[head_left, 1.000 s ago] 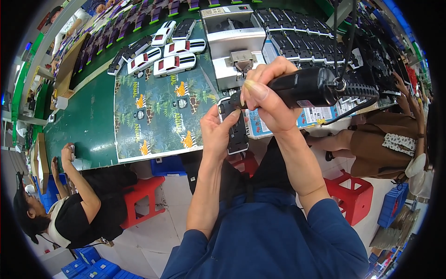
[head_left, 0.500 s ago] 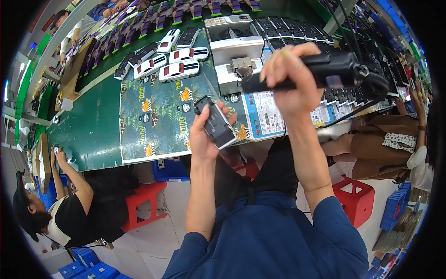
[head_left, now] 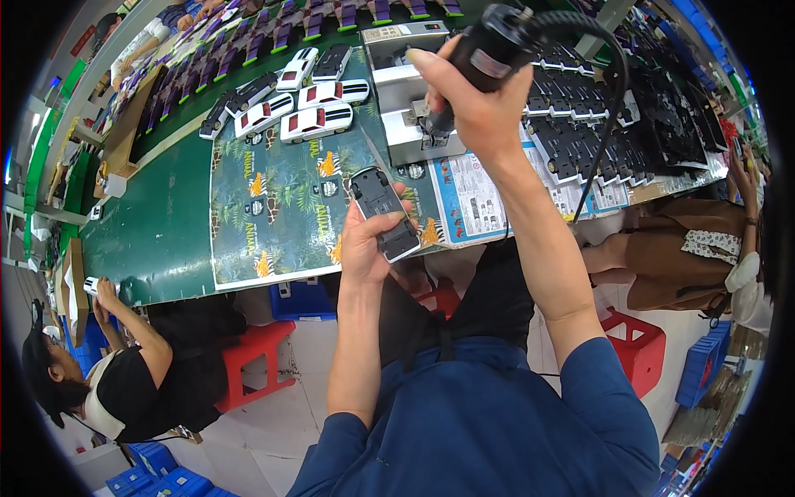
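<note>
My left hand [head_left: 363, 245] grips a toy car [head_left: 383, 205] turned upside down, its black underside facing up and a white edge showing at the near end. The thumb lies across that underside. In my right hand [head_left: 484, 112] is a black electric screwdriver [head_left: 490, 56], tilted with its cable end up and away to the right. Its lower end reaches down to the front of a silver metal screw feeder box [head_left: 403, 79]. The screwdriver's very tip is hard to make out there.
Several white toy cars [head_left: 316, 124] stand beyond my left hand on a printed sheet [head_left: 286, 207]. Rows of upturned cars [head_left: 580, 153] fill the right side. The screwdriver's black cable [head_left: 609, 124] loops down on the right. A co-worker [head_left: 124, 364] sits at left; red stools [head_left: 257, 364] flank me.
My right hand has tipped the screwdriver from nearly level to steeper, moving left and away from me, its lower end at the feeder. My left thumb has shifted onto the car's underside.
</note>
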A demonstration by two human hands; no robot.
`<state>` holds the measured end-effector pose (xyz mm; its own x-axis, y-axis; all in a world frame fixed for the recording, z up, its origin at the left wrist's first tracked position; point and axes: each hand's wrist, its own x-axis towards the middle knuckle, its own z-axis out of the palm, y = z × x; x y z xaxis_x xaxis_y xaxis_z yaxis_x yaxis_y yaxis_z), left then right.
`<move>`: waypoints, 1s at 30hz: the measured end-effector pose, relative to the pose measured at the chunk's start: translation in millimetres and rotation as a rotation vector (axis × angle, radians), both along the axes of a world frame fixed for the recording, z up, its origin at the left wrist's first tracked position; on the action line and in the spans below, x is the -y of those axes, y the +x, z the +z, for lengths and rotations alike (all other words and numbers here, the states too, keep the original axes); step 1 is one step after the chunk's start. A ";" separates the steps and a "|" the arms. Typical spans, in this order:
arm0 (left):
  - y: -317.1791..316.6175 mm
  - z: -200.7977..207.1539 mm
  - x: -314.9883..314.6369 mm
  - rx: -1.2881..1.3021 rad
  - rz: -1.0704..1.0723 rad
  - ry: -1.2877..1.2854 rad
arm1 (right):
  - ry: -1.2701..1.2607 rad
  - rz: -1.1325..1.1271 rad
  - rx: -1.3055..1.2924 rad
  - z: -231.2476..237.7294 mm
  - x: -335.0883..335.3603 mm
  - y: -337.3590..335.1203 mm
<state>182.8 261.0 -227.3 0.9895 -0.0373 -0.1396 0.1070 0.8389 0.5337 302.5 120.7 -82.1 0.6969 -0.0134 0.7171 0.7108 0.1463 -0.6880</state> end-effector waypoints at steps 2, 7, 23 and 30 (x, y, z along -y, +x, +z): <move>1.2 -0.9 -1.0 -0.015 0.020 0.004 | -0.028 0.044 -0.118 5.7 1.2 -1.7; 4.0 4.8 3.5 -0.030 0.031 -0.037 | 0.222 0.292 -0.337 -2.6 23.3 -45.0; 4.2 5.9 8.6 -0.052 0.055 0.067 | 0.124 0.387 -0.375 -36.7 17.7 -109.4; 6.4 9.3 2.7 -0.182 0.023 -0.031 | 0.051 0.499 -0.276 -38.3 10.5 -103.7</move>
<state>189.1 258.3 -218.0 0.9486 -0.0215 -0.3158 0.1797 0.8578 0.4815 198.7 110.2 -120.4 0.7891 0.3358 0.5144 0.3416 0.4561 -0.8218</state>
